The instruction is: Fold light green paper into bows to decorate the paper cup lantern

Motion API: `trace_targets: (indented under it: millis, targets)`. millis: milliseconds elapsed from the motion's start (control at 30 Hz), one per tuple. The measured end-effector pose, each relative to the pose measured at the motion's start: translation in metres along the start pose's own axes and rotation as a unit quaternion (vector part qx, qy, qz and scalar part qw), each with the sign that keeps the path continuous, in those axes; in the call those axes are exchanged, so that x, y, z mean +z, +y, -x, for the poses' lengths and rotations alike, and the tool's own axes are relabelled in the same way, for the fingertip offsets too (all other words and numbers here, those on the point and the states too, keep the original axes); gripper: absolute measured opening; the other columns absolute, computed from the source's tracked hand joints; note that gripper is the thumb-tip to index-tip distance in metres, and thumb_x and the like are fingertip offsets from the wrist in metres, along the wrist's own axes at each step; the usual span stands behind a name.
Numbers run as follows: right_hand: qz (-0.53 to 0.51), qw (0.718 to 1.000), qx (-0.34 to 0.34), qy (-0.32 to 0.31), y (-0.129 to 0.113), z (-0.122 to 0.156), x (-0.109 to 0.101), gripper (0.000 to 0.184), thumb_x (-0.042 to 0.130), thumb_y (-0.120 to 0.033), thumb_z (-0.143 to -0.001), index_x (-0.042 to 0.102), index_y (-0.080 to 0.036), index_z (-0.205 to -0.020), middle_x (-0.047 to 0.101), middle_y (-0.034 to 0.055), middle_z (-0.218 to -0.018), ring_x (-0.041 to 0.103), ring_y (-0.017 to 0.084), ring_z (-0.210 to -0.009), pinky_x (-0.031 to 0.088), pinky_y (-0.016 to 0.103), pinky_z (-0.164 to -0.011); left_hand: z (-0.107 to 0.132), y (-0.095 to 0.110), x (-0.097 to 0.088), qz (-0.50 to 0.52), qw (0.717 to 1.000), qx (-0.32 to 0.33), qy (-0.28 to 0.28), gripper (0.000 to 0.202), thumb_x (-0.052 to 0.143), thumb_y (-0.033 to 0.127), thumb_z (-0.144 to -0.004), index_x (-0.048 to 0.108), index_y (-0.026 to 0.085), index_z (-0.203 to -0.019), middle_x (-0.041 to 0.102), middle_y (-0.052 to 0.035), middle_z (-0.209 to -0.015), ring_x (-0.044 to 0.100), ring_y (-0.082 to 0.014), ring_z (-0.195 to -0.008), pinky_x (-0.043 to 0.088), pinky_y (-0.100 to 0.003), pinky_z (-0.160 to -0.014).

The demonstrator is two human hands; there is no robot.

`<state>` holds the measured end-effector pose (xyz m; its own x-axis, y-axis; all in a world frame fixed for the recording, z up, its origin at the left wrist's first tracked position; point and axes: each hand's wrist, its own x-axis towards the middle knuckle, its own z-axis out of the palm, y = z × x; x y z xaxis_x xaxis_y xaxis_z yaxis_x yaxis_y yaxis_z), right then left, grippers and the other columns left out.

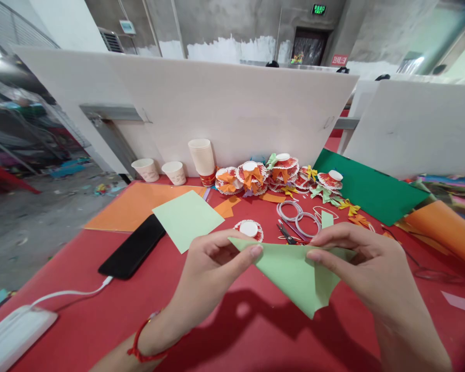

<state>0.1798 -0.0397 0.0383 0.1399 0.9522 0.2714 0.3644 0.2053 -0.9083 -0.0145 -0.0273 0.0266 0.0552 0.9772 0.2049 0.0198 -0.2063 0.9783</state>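
Above the red table I hold a folded sheet of light green paper (287, 268), its point hanging down and its folded edge on top. My left hand (220, 263) pinches the left corner between thumb and fingers. My right hand (360, 263) pinches the upper edge farther right, with part of the paper behind its fingers. Just beyond the paper lie scissors (287, 233) with purple-grey handles and a small white-and-red paper piece (248, 230). A flat light green square (188, 217) rests to the left of my left hand.
A black phone (134, 248) is cabled to a white power bank (17, 336) at left. Paper cups (201, 157) and several pleated red-and-white cup crafts (251, 175) with paper bows line the white partition (225, 108). Orange sheets (139, 204) and green card (372, 186) lie around.
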Motion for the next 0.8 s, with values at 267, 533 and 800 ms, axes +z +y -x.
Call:
trace_targets:
  millis: [267, 533, 800]
  targets:
    - [0.012, 1.0, 0.004, -0.012, -0.0023, 0.0007, -0.0006, 0.006, 0.075, -0.02, -0.064, 0.071, -0.025, -0.063, 0.069, -0.0025, -0.058, 0.065, 0.014, -0.054, 0.049, 0.019, -0.042, 0.0003, 0.002, 0.0004, -0.032, 0.999, 0.006, 0.03, 0.015, 0.07, 0.019, -0.065, 0.066, 0.018, -0.051, 0.067, -0.0006, -0.051, 0.057, -0.0122, -0.048, 0.047, -0.019, -0.046]
    - [0.009, 1.0, 0.014, -0.009, -0.0031, 0.0011, 0.0005, 0.006, 0.075, -0.021, -0.063, 0.071, -0.026, -0.063, 0.069, -0.0032, -0.058, 0.065, 0.013, -0.055, 0.05, 0.019, -0.045, -0.0001, 0.0002, -0.0013, -0.034, 0.999, 0.011, 0.027, 0.014, 0.07, 0.017, -0.067, 0.067, 0.018, -0.053, 0.069, -0.0001, -0.053, 0.059, -0.0121, -0.05, 0.048, -0.019, -0.048]
    - [-0.003, 1.0, -0.007, -0.015, 0.002, -0.0019, 0.0009, 0.005, 0.077, -0.024, -0.061, 0.072, -0.024, -0.062, 0.069, -0.0011, -0.058, 0.065, 0.015, -0.053, 0.052, 0.02, -0.044, -0.0004, -0.0031, 0.0003, -0.023, 0.999, 0.018, 0.038, 0.012, 0.071, 0.018, -0.066, 0.067, 0.018, -0.054, 0.07, -0.0007, -0.055, 0.062, -0.0135, -0.052, 0.05, -0.02, -0.049]
